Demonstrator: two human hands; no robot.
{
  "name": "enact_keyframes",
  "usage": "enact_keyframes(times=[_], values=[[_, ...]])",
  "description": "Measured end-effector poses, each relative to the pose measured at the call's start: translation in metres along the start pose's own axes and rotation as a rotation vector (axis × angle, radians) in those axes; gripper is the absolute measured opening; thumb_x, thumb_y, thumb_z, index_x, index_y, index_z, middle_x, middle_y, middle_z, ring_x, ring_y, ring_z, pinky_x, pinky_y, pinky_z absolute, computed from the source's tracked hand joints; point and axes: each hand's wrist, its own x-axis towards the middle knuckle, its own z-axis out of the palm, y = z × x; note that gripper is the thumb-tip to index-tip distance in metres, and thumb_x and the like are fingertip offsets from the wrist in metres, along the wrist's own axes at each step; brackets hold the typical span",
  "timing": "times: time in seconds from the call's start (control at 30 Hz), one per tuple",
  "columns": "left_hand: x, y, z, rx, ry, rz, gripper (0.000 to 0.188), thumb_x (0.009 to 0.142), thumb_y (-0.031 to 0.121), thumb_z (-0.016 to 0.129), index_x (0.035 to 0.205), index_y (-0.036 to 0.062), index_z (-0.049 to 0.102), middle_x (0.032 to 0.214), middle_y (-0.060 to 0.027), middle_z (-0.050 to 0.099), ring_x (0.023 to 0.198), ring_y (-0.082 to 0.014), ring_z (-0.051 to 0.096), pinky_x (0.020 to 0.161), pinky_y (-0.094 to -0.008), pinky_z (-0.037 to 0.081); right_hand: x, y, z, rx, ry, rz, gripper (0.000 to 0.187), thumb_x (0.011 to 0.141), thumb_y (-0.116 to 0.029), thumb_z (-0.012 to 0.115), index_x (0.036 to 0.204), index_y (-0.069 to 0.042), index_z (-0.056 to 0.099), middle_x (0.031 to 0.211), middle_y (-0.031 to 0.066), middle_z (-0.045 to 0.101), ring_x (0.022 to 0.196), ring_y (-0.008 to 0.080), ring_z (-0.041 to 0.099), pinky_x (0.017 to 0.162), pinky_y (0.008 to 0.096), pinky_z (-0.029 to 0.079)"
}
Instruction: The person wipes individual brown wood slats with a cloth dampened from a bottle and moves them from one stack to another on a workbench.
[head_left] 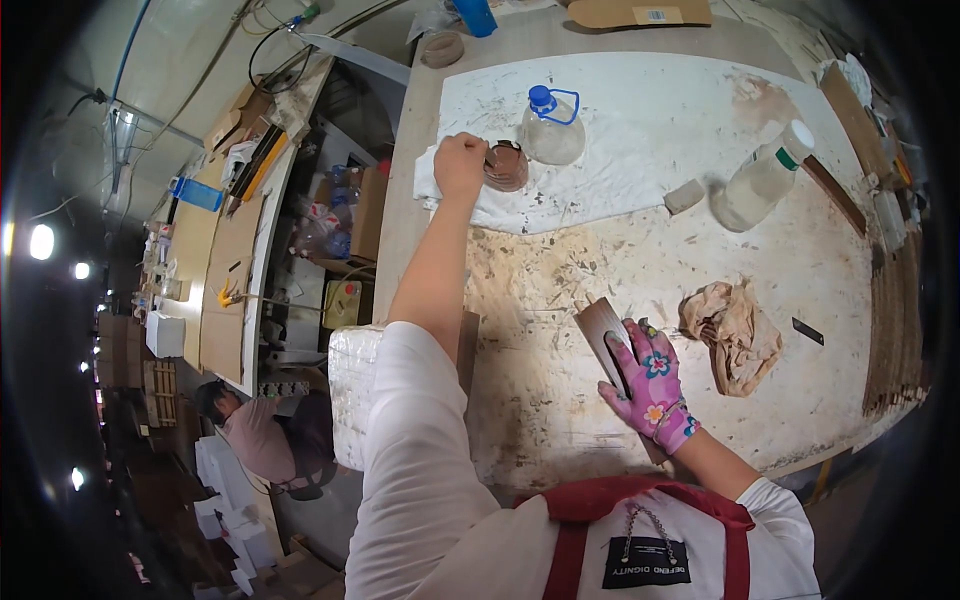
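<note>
My bare left hand [460, 166] is closed beside a small glass jar [506, 172] with brown contents. A dark, thin piece shows at the jar's mouth near the fingers, but what they pinch is too small to make out. My right hand [655, 388], in a pink flowered glove, lies over a narrow brown wooden strip [598, 318] and holds it, thumb at its left side. The strip slants across the table toward my body. Right of the glove lies a crumpled tan paper or cloth [738, 335].
Behind the jar stands a clear jug [555, 138] with a blue cap. A tilted clear bottle [755, 188], a grey block [684, 197] and a dark blade [808, 331] lie rightward. A white cloth [590, 205] covers the far table. A person [265, 440] is at lower left.
</note>
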Motion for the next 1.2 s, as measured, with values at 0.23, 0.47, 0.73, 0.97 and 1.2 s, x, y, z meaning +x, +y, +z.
enact_keyframes(times=[0.23,0.47,0.73,0.97,1.2], values=[[0.004,0.022,-0.027,-0.170,0.043,0.241,0.012,0.079,0.017,0.062,0.081,0.0059,0.066,0.075,-0.0106,0.064,0.068,-0.0273,0.060,0.061,-0.0357,0.045,0.007,0.002,0.006,-0.035,0.079,-0.026,0.067,0.077,-0.037,0.061,0.135,-0.013,0.038,0.138,0.0176,0.034,0.125,0.0374,0.032,0.103,0.0488,0.023],[-0.009,0.023,-0.022,0.173,0.137,0.450,0.019,0.081,0.021,0.060,0.093,0.0075,0.065,0.091,-0.0110,0.062,0.085,-0.0276,0.059,0.074,-0.0391,0.046,0.006,-0.002,0.007,-0.043,0.079,-0.034,0.068,0.075,-0.038,0.064,0.134,-0.014,0.039,0.136,0.0171,0.036,0.119,0.0380,0.036,0.099,0.0481,0.028],[-0.076,0.065,0.013,0.236,-0.320,0.551,0.023,0.079,0.027,0.062,0.082,0.0035,0.063,0.082,-0.0146,0.062,0.080,-0.0317,0.060,0.069,-0.0401,0.046,0.003,0.000,0.005,-0.028,0.079,-0.021,0.067,0.075,-0.037,0.064,0.133,-0.013,0.040,0.135,0.0170,0.036,0.120,0.0372,0.036,0.100,0.0488,0.027],[-0.071,0.045,0.040,0.130,-0.580,0.335,0.029,0.073,0.029,0.067,0.084,0.0019,0.065,0.075,-0.0157,0.062,0.073,-0.0292,0.061,0.064,-0.0389,0.046,0.004,0.002,0.006,-0.010,0.097,-0.031,0.066,0.076,-0.037,0.063,0.133,-0.013,0.040,0.136,0.0170,0.036,0.123,0.0365,0.034,0.102,0.0487,0.025],[-0.074,0.064,-0.001,-0.469,-0.547,0.045,0.018,0.080,0.017,0.066,0.078,0.0002,0.061,0.065,-0.0013,0.058,0.057,-0.0083,0.052,0.052,-0.0235,0.040,0.003,0.003,0.006,0.009,0.093,-0.030,0.065,0.076,-0.036,0.063,0.132,-0.013,0.041,0.135,0.0175,0.037,0.123,0.0364,0.034,0.102,0.0480,0.026]])
